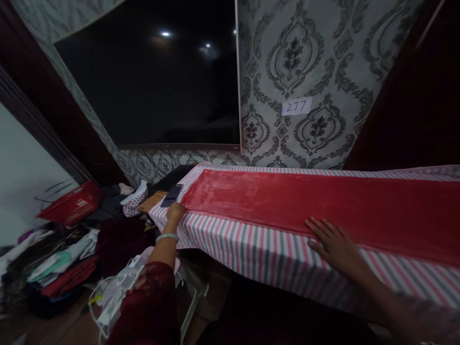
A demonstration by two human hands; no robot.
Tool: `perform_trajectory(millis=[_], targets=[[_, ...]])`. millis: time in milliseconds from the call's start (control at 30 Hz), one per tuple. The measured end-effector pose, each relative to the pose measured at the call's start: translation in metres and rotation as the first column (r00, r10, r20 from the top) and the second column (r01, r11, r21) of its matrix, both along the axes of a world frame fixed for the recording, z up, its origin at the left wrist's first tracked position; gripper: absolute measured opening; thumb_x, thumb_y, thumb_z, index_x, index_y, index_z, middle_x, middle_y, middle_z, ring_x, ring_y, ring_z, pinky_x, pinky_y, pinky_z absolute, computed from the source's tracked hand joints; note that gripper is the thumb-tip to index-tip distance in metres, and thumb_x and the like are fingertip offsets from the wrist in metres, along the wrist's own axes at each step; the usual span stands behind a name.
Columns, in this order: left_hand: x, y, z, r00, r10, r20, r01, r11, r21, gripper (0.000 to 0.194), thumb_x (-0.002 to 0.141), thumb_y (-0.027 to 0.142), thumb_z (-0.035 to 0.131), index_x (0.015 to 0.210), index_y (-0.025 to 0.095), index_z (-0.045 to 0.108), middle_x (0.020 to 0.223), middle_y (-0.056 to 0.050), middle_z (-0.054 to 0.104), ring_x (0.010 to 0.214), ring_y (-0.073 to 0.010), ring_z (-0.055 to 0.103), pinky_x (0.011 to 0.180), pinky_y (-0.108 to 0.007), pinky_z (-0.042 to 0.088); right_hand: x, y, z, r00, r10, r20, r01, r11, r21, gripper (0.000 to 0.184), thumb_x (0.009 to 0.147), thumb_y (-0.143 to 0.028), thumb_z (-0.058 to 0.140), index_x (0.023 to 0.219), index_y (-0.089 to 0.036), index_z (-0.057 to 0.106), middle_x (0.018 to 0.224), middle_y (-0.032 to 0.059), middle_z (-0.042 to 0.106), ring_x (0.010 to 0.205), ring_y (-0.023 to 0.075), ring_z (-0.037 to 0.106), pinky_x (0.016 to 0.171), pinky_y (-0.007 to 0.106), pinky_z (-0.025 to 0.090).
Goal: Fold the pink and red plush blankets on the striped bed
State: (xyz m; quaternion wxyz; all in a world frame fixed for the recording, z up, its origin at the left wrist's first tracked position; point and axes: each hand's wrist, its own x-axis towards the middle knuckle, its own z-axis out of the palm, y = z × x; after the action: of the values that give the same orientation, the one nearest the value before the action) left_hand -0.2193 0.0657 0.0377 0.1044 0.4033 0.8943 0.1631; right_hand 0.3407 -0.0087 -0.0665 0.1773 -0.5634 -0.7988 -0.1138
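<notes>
A long red plush cloth lies spread in a flat strip over a pink, grey and white striped cloth that covers a table-like surface. My left hand is at the red cloth's near left corner, fingers curled in and closed on its edge; the fingertips are partly hidden. My right hand rests palm down on the near edge, its fingers stretched out over the red fabric and the thumb on the stripes. Just beyond my left hand lies a dark, flat, phone-like object.
A brown flat piece lies beside the dark object. Piled clothes, a red basket and a white power strip with cables are at the lower left. A large television hangs on the patterned wall behind.
</notes>
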Motion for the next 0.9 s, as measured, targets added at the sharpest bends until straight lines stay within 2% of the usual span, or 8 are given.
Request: perform_trajectory(millis=[400,467,600,733,900], targets=[[0.002,-0.002,0.005,1.000,-0.018,0.023,0.018,1.000,-0.008,0.038,0.093,0.042,0.060,0.120,0.016,0.061,0.122,-0.009,0.063,0.108,-0.0221,0.063,0.093,-0.044,0.053,-0.001,0.000,-0.002,1.000,-0.012,-0.018,0.012,1.000,0.014,0.061,0.096,-0.058,0.031,0.147,-0.028,0.047,0.149,0.0087,0.049,0.140,0.0325,0.039,0.108,0.058,0.036],[0.002,-0.003,0.007,0.999,-0.024,0.021,0.024,1.000,-0.002,0.038,0.095,0.043,0.055,0.118,0.013,0.062,0.122,-0.012,0.065,0.110,-0.0232,0.063,0.094,-0.044,0.052,0.001,0.001,-0.003,1.000,-0.003,-0.013,0.003,1.000,0.005,0.061,0.095,-0.059,0.032,0.147,-0.029,0.047,0.149,0.0083,0.049,0.140,0.0325,0.039,0.107,0.058,0.037],[0.004,-0.005,0.009,0.999,-0.028,0.020,0.028,1.000,0.007,0.049,0.098,0.047,0.043,0.111,0.006,0.067,0.123,-0.024,0.066,0.117,-0.0325,0.062,0.090,-0.038,0.050,0.000,0.005,0.003,1.000,-0.002,0.022,0.002,1.000,-0.017,0.059,0.093,-0.058,0.036,0.143,-0.031,0.052,0.148,0.0084,0.051,0.138,0.0352,0.042,0.103,0.060,0.039],[0.002,-0.005,0.005,1.000,-0.028,0.007,0.028,1.000,0.010,0.046,0.095,0.044,0.046,0.113,0.008,0.067,0.124,-0.023,0.066,0.120,-0.0344,0.061,0.087,-0.036,0.048,-0.026,0.016,0.016,0.991,0.132,0.037,-0.131,0.991,-0.021,0.055,0.094,-0.051,0.040,0.144,-0.028,0.051,0.149,0.0105,0.049,0.132,0.0343,0.048,0.103,0.058,0.041],[-0.006,-0.005,-0.002,0.999,-0.041,0.000,0.041,0.999,0.019,0.039,0.094,0.042,0.047,0.108,0.013,0.069,0.115,-0.018,0.071,0.110,-0.0280,0.067,0.080,-0.031,0.048,-0.074,0.040,0.021,0.949,0.312,0.040,-0.312,0.950,-0.017,0.046,0.096,-0.035,0.040,0.140,-0.028,0.055,0.140,0.0109,0.057,0.121,0.0299,0.056,0.094,0.049,0.050]])
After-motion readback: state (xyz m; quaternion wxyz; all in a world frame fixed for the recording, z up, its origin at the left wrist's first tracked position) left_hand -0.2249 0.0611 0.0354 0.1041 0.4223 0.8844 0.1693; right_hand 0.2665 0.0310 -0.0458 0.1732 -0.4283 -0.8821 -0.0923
